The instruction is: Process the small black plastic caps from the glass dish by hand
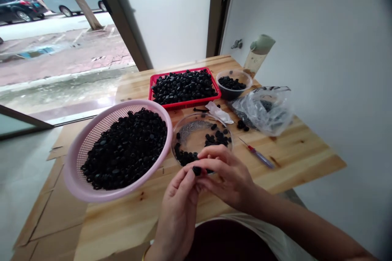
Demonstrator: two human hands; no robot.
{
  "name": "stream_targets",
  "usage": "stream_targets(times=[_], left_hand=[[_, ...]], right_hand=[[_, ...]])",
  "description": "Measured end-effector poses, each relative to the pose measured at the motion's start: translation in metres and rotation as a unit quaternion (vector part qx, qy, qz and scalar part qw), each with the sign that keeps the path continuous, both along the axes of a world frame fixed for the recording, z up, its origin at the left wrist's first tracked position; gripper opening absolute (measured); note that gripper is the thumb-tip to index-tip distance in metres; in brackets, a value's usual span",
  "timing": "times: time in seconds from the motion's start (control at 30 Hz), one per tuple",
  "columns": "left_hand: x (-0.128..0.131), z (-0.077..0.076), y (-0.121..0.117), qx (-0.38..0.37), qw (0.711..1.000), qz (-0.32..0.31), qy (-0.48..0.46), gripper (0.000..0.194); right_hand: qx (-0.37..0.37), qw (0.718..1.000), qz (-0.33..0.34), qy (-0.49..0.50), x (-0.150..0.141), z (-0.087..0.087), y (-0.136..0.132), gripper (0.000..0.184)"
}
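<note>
A small black round cap-like part (197,170) is pinched between the fingertips of both hands. My left hand (180,204) comes from below, thumb and fingers closed on its left side. From the right, my right hand (229,177) meets it with thumb and index finger, the other fingers bent above. Just beyond the hands lies a clear shallow round dish (192,130) with small black parts in two groups; the hands hide its near edge. To the left stands a pink plastic colander (73,167) heaped with black ring-like and cap-like parts.
Behind are a red basket (190,103) and a clear bowl (245,85), both filled with black parts. At right are a plastic bag (275,114), a screwdriver (260,158) and a bottle (259,57). A crumpled white tissue (219,112) lies behind the dish on the wooden table (309,155).
</note>
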State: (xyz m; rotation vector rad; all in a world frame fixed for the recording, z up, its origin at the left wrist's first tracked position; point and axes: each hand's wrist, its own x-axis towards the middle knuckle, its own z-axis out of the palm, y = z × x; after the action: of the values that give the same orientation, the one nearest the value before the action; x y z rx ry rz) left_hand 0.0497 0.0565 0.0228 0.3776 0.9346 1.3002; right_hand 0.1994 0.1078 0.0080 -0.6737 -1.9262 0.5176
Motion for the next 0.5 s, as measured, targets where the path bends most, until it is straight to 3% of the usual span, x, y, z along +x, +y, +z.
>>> stream_targets(times=[0.17,0.5], left_hand=[[0.006,0.001,-0.002,0.002,0.999,-0.025,-0.035,0.017],[0.005,-0.012,-0.006,0.015,0.999,-0.028,-0.042,0.015]], right_hand=[[0.068,0.998,0.002,-0.015,0.001,0.005,0.006,0.016],[0.076,0.996,0.009,-0.044,0.007,0.008,0.003,0.016]])
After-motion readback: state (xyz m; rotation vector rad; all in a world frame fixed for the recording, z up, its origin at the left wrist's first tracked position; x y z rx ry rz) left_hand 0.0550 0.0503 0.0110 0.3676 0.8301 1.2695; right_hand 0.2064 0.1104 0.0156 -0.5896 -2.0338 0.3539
